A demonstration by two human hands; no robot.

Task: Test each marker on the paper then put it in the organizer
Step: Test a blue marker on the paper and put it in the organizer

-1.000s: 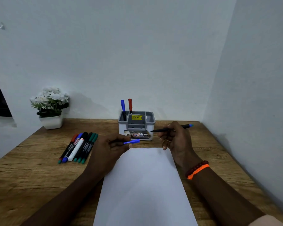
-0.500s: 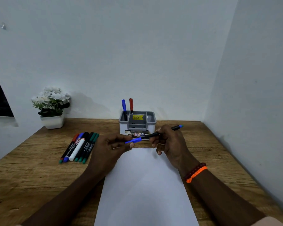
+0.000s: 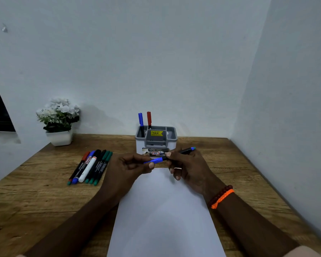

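Here the wooden desk (image 3: 248, 164) carries everything, so I work from it downward in size. The white paper (image 3: 163, 210) lies flat at the centre, its far edge just under my hands. The grey organizer (image 3: 156, 140) stands past that edge against the wall, with a blue marker (image 3: 140, 119) and a red marker (image 3: 149, 117) upright in its left rear compartment. A row of untested markers (image 3: 90, 166) lies left of the paper, well apart from it.

Risks from here, as I judge them:
- Misaligned cap: if the blue cap (image 3: 155, 160) meets the tip at an angle, ink may smear on fingers or paper.
- Loose seating: a cap pressed home only partly could come off in the organizer.
- Clearance: the hands work just in front of the organizer; a forward jolt could tip it.

Hand pose: the left hand (image 3: 130, 169) is curled nearly closed, thumb and forefinger pinching the blue cap, palm turned inward. The right hand (image 3: 189, 167) is wrapped round the black marker barrel (image 3: 183, 151), whose blue end points right and away; the lower fingers hang loose above the paper. Cap and barrel appear to meet between the hands; whether the cap is fully seated I cannot tell.
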